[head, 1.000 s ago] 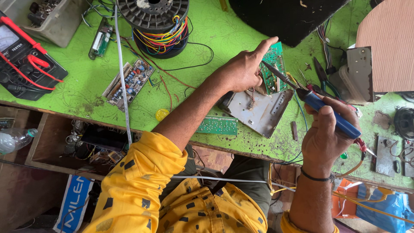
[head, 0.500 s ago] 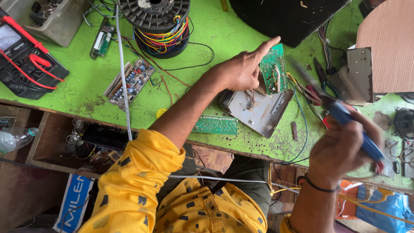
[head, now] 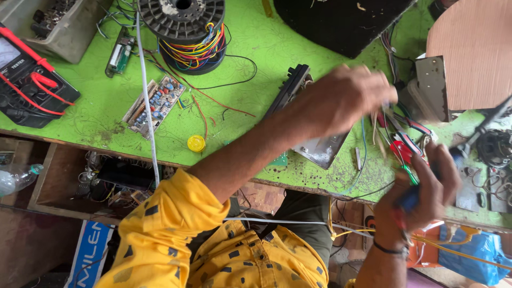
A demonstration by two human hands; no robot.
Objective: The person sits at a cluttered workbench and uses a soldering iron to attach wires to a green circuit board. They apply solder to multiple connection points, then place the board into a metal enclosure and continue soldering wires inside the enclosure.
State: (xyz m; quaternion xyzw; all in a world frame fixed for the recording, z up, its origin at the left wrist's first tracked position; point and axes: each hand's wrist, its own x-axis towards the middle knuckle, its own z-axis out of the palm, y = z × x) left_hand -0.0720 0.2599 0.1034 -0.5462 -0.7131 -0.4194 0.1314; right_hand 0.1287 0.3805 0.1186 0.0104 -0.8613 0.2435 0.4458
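Note:
My left hand [head: 346,96] reaches right across the green bench [head: 240,122], blurred, its fingertips at a bundle of coloured wires [head: 397,133]; whether it grips them is unclear. Below the wires, my right hand [head: 426,186] is closed around a blue-handled tool [head: 409,201], beside red and green wire ends. A grey metal plate [head: 322,152] with a black strip [head: 288,90] lies under my left forearm. Both sleeves are yellow.
A spool of coloured wire [head: 186,26], a small circuit board [head: 154,101], a yellow cap [head: 196,143] and a multimeter with red leads [head: 26,80] lie to the left. A black box [head: 341,21], metal bracket [head: 432,88] and wooden board [head: 474,53] stand at the right. A white cable [head: 146,96] crosses the bench.
My left hand left the green circuit board on the plate and swung right to the wires. My right hand dropped lower and turned with the blue tool. The view shifted left.

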